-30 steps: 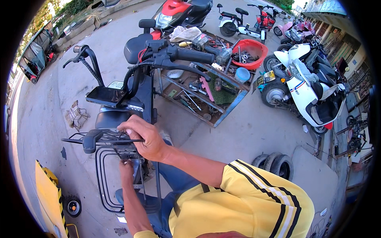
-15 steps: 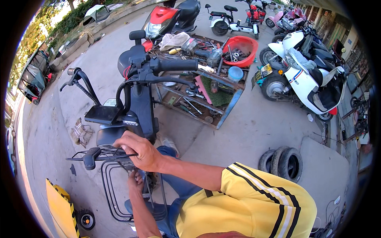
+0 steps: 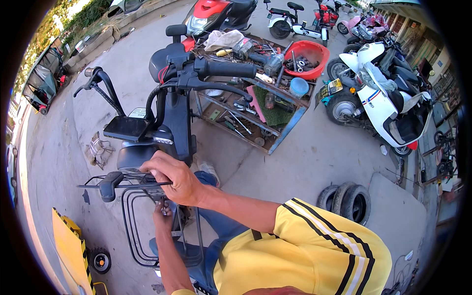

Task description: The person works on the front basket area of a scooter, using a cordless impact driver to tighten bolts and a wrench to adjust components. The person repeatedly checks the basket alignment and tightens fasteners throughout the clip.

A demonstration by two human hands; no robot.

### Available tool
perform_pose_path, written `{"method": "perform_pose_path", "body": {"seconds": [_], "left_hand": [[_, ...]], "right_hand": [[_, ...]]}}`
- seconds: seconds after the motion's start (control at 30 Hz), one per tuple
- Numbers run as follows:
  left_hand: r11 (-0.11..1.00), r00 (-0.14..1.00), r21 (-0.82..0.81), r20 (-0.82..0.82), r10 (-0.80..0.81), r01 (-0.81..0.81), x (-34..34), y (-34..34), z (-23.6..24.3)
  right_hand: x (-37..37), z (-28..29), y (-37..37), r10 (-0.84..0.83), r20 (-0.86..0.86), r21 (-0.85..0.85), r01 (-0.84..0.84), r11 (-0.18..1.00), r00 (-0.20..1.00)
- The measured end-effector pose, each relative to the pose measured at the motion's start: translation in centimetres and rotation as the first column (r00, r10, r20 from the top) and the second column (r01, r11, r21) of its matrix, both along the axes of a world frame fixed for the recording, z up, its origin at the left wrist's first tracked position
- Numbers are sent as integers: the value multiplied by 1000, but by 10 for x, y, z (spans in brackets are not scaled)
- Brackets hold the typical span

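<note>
A black wire basket [image 3: 129, 231] sits at the front of a black electric scooter [image 3: 176, 123]. My right hand [image 3: 174, 178] is closed over the basket's upper rim, fingers curled round the black wires. Beside it, a curved black piece [image 3: 111, 186] lies across the rim at the left. Lower down, my left hand [image 3: 163, 215] reaches to the basket's back side near the scooter's front. Its fingers are pinched together, with a small metallic glint between them; what they hold is too small to name. The scooter's handlebar grip [image 3: 228, 69] and display [image 3: 127, 129] rise beyond my hands.
A metal tool cart [image 3: 290, 129] with loose tools and a red basin [image 3: 307, 60] stands beyond the scooter. Several tires [image 3: 355, 204] lean together at the right. A yellow ramp-like piece [image 3: 69, 248] and a small wheel [image 3: 101, 260] are at lower left. Other scooters [image 3: 393, 110] are parked right.
The view has shifted a little. My right hand keeps its hold on the rim, and my left hand stays at the basket's back, its fingers turned slightly.
</note>
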State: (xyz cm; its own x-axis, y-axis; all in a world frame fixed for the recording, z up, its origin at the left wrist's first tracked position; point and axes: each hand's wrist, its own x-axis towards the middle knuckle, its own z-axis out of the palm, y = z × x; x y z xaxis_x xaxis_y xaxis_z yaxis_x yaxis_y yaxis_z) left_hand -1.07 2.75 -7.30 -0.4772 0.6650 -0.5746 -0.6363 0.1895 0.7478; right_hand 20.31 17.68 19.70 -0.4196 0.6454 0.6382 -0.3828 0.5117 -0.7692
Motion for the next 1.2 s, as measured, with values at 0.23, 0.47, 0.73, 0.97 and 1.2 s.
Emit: {"method": "perform_pose_path", "body": {"seconds": [0.23,0.47,0.73,0.97,1.2], "left_hand": [[903,291,-427,-859,-420,45,16,9,21],[922,422,-377,-825,-376,85,8,5,9],[997,903,72,429,-37,7,-44,-15,-21],[828,-228,-551,-797,-560,-107,24,8,5],[888,580,-426,-684,-442,173,0,-3,1]], "right_hand": [[0,0,1,-3,45,-9,4,1000,999],[1,3,1,21,28,-6,-21,1000,999],[-1,5,-2,32,9,2,-32,999,999],[3,4,3,-9,-6,11,10,1000,1000],[-2,7,2,-66,27,80,64,995,997]]}}
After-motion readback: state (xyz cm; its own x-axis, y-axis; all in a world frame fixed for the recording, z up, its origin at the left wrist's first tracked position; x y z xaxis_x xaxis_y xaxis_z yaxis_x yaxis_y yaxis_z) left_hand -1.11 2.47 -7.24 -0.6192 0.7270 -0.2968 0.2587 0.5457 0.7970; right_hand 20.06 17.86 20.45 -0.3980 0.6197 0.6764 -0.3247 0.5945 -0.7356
